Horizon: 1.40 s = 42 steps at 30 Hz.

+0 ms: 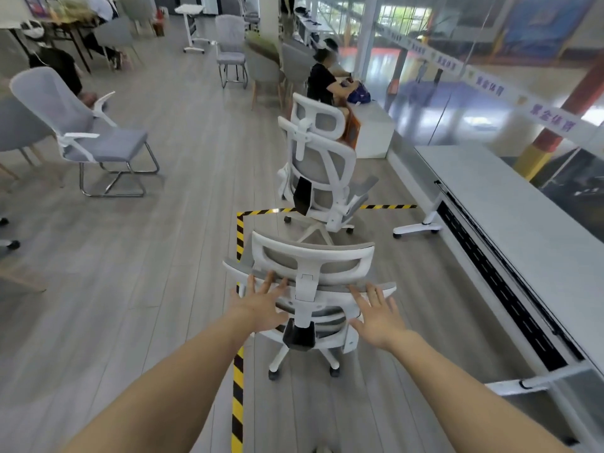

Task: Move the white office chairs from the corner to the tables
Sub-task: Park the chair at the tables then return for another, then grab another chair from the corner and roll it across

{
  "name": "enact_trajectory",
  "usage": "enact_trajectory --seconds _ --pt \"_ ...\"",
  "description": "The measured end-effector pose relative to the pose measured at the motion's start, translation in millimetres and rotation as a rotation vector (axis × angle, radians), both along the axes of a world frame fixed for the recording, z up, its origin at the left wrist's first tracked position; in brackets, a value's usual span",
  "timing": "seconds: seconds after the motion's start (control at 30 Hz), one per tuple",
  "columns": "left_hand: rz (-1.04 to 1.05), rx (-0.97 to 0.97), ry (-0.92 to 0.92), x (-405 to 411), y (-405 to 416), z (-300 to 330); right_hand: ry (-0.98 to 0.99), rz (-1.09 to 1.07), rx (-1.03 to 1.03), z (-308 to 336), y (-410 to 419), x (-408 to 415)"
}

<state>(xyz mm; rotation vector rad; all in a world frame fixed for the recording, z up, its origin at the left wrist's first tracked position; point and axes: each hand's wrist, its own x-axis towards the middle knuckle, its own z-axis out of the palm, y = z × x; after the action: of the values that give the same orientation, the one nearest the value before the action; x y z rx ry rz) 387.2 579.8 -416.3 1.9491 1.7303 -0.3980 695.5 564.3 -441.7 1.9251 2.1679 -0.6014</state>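
Two white mesh-backed chairs [310,282] [318,165] stand upright beside table [523,223].

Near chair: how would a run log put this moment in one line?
step: pushing near chair | left hand: open on backrest | right hand: open on backrest | far chair: ahead | table: right

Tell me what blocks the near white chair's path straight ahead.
A second white mesh office chair stands directly ahead of the near white mesh office chair, beside the long white table. Both hands, left and right, reach its back.

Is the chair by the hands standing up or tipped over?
Standing up. The near white chair rests on its wheeled base on the floor, backrest up, with both hands open at its back.
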Motion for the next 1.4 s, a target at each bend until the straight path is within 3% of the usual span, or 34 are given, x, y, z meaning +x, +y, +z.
enact_trajectory --seconds 0.4,0.77,1.1,1.27,1.4 --pt "-0.029 -0.039 0.009 -4.5 149.2 0.1 -0.007 0.0 -0.015 6.1 145.0 -0.9" --pt "-0.038 0.017 0.001 -8.7 197.7 -15.4 0.006 -0.028 0.024 -4.2 191.8 -5.7" --pt "-0.115 0.018 -0.119 -26.6 191.4 2.2 0.036 -0.156 0.021 23.6 175.0 -36.2" --pt "-0.179 0.138 -0.144 -45.1 162.4 11.6 0.117 -0.314 0.124 40.8 116.7 -72.2" --pt "-0.353 0.19 -0.109 -37.8 131.6 19.7 0.108 -0.478 0.149 40.3 45.8 -85.9"
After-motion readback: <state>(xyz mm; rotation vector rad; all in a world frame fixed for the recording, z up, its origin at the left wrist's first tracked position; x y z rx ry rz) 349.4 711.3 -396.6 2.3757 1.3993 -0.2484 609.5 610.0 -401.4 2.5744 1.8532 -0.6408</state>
